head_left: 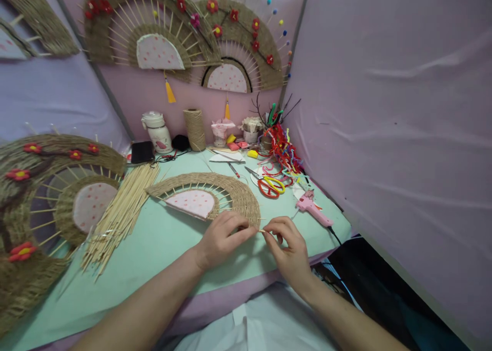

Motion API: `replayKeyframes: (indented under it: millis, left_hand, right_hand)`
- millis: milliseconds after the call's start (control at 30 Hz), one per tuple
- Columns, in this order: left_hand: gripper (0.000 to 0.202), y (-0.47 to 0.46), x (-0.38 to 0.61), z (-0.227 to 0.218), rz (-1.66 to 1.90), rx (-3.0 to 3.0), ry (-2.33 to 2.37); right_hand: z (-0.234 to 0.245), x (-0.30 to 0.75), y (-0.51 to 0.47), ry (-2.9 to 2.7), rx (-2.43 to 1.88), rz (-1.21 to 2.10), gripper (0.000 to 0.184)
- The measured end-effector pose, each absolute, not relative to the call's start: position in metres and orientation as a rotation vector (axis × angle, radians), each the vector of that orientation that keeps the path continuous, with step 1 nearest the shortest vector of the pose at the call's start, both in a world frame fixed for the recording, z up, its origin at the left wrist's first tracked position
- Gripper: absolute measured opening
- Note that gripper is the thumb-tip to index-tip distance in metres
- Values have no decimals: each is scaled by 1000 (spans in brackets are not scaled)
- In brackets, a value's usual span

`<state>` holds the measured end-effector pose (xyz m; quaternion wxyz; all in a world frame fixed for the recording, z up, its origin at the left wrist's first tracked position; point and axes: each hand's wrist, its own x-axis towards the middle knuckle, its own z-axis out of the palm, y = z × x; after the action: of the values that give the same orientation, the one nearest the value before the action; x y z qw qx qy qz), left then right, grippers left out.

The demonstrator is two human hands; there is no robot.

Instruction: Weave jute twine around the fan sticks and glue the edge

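Note:
A half-round fan [242, 194] of woven twine on thin sticks lies on the table, with a spotted pink-white panel [194, 202] at its middle. At its near right corner, my left hand [226, 235] is closed on the edge, thumb and forefinger pointing to the right. A short pale stick end [262, 231] shows between my hands. My right hand [288, 246] pinches this end between thumb and fingertips. The fingers partly cover the fan's near corner, so the exact contact is hidden.
A bundle of thin sticks [119, 212] lies left, beside a larger flowered fan [23, 202]. Scissors [269, 186], a pink glue gun [313, 207] and coloured pipe cleaners [284, 151] are at the right. A twine spool [195, 130] and a white bottle [157, 133] stand behind.

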<state>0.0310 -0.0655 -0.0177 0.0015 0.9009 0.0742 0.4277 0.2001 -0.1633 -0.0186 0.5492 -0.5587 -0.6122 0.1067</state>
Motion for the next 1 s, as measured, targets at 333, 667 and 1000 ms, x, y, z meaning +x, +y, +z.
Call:
replayKeyframes:
  millis: [333, 667, 1000]
  left_hand:
    - [23, -64, 33, -23, 1325, 2871, 185]
    - [20, -66, 33, -16, 1314, 2932, 182]
    - [20, -67, 34, -16, 1293, 2975, 157]
  right_hand:
    - [-20, 204, -159, -1480, -1345, 257, 8]
    - [-16, 209, -161, -1379, -1359, 585, 9]
    - [-11, 210, -165, -1283, -1335, 817, 10]
